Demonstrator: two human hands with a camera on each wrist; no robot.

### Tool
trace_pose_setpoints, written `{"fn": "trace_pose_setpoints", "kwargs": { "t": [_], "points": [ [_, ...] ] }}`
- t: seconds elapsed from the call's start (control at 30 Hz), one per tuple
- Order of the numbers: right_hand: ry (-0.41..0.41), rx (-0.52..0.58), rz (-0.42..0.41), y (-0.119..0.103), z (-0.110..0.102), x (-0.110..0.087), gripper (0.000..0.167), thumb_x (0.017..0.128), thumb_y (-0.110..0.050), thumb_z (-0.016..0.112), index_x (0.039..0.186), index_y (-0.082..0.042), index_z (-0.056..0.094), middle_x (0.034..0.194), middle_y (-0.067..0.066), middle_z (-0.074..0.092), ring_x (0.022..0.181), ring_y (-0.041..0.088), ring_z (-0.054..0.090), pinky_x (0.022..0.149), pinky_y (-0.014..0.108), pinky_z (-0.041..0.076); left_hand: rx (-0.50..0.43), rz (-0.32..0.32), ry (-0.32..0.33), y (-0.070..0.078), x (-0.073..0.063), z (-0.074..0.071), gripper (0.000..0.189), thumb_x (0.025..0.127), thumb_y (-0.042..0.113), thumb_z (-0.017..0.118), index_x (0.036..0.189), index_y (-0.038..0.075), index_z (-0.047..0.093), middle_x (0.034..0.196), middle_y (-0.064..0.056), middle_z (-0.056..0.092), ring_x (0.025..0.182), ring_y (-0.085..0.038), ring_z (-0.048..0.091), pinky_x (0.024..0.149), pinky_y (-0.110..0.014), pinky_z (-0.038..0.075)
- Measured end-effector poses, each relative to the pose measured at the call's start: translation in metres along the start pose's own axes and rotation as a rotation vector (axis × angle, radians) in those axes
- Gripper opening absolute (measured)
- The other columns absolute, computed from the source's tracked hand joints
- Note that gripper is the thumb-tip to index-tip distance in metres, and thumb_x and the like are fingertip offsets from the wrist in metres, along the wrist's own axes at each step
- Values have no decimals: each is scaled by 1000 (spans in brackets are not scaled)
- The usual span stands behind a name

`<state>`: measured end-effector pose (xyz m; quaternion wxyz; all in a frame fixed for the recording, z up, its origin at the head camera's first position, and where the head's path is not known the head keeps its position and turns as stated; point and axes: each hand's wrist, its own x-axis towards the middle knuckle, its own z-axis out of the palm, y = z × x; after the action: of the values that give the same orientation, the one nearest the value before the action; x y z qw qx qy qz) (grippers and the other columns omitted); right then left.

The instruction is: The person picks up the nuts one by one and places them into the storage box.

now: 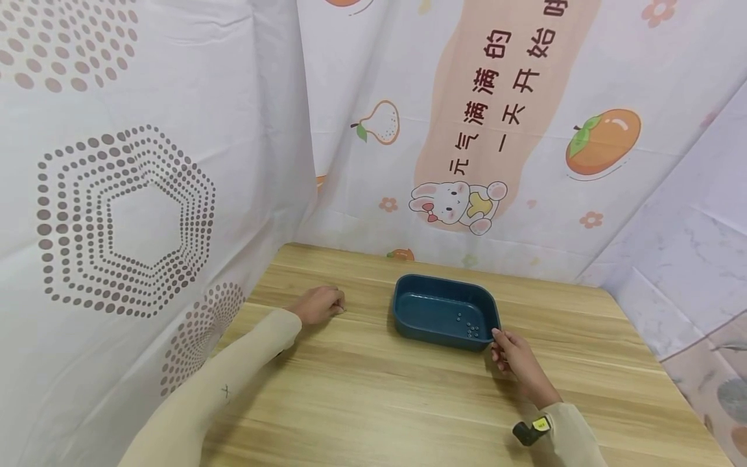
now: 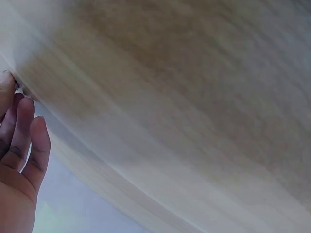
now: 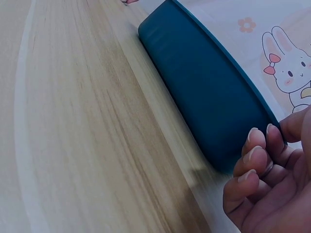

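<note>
A dark teal rectangular tray point(image 1: 432, 334) with rounded corners stands on the wooden table. Several small metal rings, which look like nuts point(image 1: 469, 333), lie inside it toward its right end. My right hand point(image 1: 519, 363) pinches the tray's rim at the near right corner, thumb on top; the right wrist view shows its other fingers curled beside the tray's outer wall point(image 3: 204, 87). Left of the tray, my left hand point(image 1: 318, 305) is low over the table. In the left wrist view its thumb and fingertips pinch a tiny dark metal piece point(image 2: 18, 86), mostly hidden and too small to make out.
The wooden table point(image 1: 362, 402) runs back to a printed cloth point(image 1: 362, 181) with fruit and a rabbit. A white cloth point(image 1: 268, 143) hangs close along the left side. Another cloth point(image 1: 671, 272) borders the right edge.
</note>
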<state>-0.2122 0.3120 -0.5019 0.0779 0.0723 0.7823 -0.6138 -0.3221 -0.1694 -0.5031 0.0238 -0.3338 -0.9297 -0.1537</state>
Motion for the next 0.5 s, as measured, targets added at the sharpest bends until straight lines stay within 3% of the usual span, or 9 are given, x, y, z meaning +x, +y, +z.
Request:
{"fn": "trace_pose_setpoints", "kwargs": {
  "t": [0.23,0.5],
  "points": [
    [-11,-8,-10,-2,1,-3,48,112,-44,40,98,1,53,75,2,53,61,13,46,55,26,41,12,-89,-21,5,-2,-7,13,93,22,75,94,10,72,91,2,70,85,-14,66,77,-32,57],
    [-5,-1,-8,-2,1,-4,48,111,-45,41,97,-1,52,75,3,53,61,14,46,55,26,40,125,-22,-15,5,-4,-9,13,100,20,71,96,7,73,90,0,67,79,-13,63,71,-29,55]
  ]
}}
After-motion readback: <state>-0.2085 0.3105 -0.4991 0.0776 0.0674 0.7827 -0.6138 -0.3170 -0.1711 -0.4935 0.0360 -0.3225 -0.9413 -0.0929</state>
